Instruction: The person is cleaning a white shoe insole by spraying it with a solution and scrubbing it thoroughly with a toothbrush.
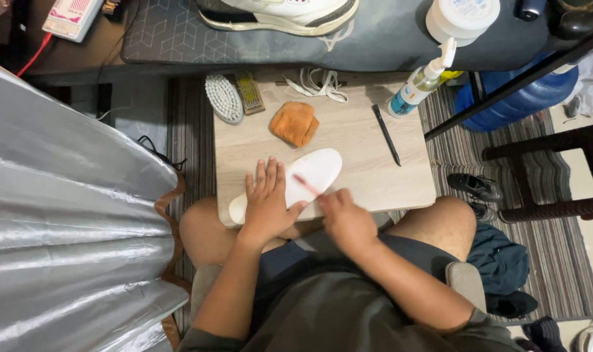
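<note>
A white shoe insole (313, 171) lies flat on a small light wooden board (368, 146) resting over my knees. My left hand (268, 203) presses down on the near end of the insole with fingers spread. My right hand (344, 218) grips a small brush with a pinkish handle (305, 184), its tip blurred over the middle of the insole. An orange cloth (294, 122) sits crumpled further back on the board.
A white bristle brush (224, 98), a smaller brush (249, 93), white laces (322, 85), a black pen-like tool (387, 134) and a spray bottle (419, 83) lie on the board. A white sneaker (277, 14) and a white jar (461, 18) sit behind. Grey fabric (68, 221) hangs left.
</note>
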